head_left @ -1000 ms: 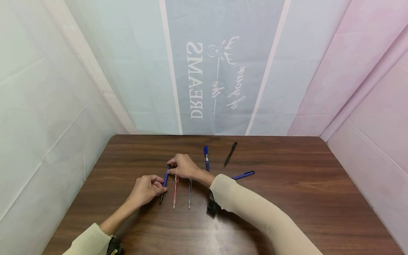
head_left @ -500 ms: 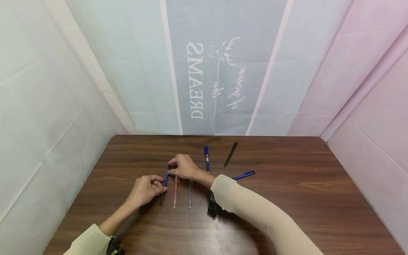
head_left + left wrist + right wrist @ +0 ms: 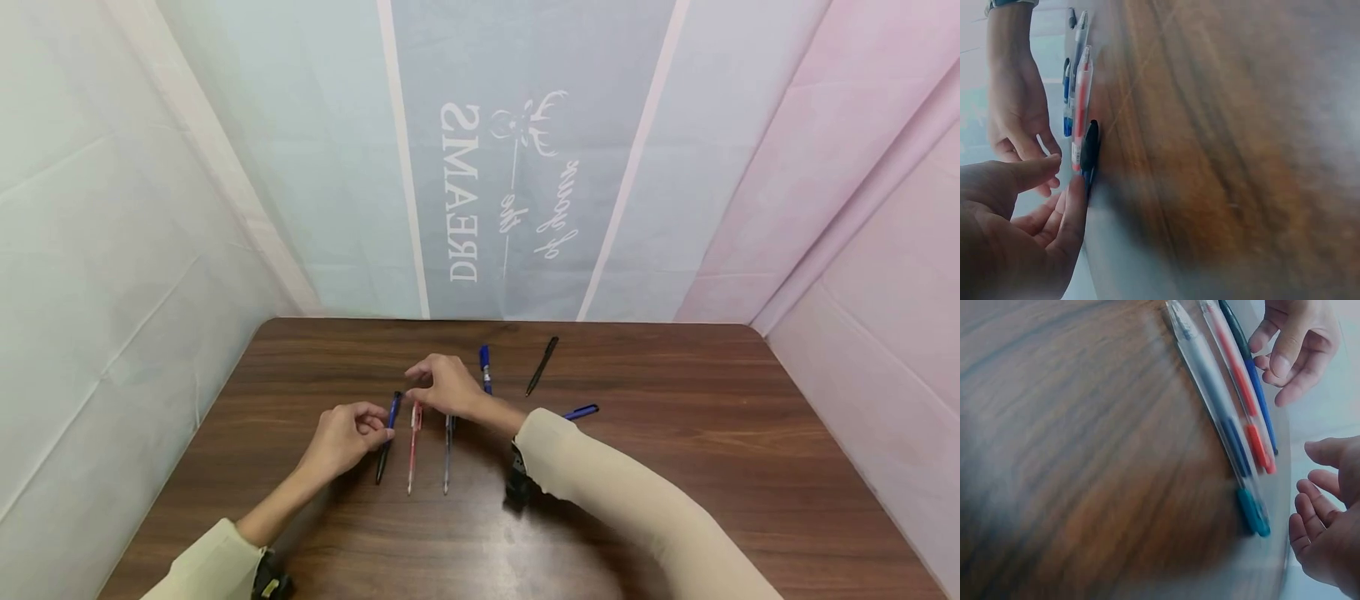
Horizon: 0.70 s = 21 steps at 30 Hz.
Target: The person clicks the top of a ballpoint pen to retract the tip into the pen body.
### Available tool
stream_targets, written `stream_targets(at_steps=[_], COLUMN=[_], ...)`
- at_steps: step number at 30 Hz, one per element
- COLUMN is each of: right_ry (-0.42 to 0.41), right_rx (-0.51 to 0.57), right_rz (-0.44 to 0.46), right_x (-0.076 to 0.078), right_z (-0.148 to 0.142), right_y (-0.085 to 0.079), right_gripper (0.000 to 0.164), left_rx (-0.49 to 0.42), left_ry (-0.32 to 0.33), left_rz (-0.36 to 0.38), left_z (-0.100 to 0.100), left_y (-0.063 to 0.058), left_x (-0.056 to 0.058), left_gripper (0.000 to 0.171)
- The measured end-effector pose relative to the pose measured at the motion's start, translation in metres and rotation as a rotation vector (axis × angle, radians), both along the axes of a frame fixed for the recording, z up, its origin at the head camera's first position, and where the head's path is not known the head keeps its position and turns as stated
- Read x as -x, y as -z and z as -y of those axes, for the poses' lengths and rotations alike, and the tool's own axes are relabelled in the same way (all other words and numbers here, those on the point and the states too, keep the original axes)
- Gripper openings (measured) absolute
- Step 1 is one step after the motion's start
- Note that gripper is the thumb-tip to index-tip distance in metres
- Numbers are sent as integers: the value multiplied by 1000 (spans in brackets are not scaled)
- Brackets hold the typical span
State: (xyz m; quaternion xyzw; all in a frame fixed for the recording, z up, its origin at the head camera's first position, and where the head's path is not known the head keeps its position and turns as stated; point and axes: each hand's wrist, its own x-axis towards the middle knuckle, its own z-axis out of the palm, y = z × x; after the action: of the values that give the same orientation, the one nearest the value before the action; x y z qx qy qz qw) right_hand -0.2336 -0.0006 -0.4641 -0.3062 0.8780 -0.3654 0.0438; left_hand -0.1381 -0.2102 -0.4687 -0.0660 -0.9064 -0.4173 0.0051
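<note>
A blue pen with a black grip (image 3: 387, 437) lies at the left end of a row on the table. Beside it are a red clear-barrelled pen (image 3: 413, 450) and a clear pen with a dark refill (image 3: 447, 457). My left hand (image 3: 341, 437) is at the blue pen, its index fingertip right by the barrel and its thumb apart in the left wrist view. My right hand (image 3: 453, 387) hovers past the far ends of the row, fingers loosely extended with nothing between them. The right wrist view shows this hand (image 3: 1332, 525) apart from the pens.
Farther back on the brown table (image 3: 712, 500) lie a blue capped pen (image 3: 485, 367) and a black pen (image 3: 542, 367). Another blue pen (image 3: 581, 412) is partly covered by the right sleeve. A printed cloth (image 3: 360, 167) hangs behind the table.
My right hand has let go of the blue pen's far end and moved a little right. My left thumb and fingers have shifted slightly along the pen, which has barely moved.
</note>
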Motion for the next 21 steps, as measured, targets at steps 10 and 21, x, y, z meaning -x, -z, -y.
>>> stream_targets(at_steps=[10, 21], right_ry=[9, 59], right_rx=[-12, -16], right_rz=[-29, -77], right_x=[0, 9], right_z=[-26, -62], right_y=[-14, -22], right_gripper=[36, 38], left_rx=[-13, -20], left_ry=[13, 57], left_rz=[-53, -84], left_z=[-16, -39], left_y=[-6, -21], left_x=[14, 30], left_gripper=[25, 29])
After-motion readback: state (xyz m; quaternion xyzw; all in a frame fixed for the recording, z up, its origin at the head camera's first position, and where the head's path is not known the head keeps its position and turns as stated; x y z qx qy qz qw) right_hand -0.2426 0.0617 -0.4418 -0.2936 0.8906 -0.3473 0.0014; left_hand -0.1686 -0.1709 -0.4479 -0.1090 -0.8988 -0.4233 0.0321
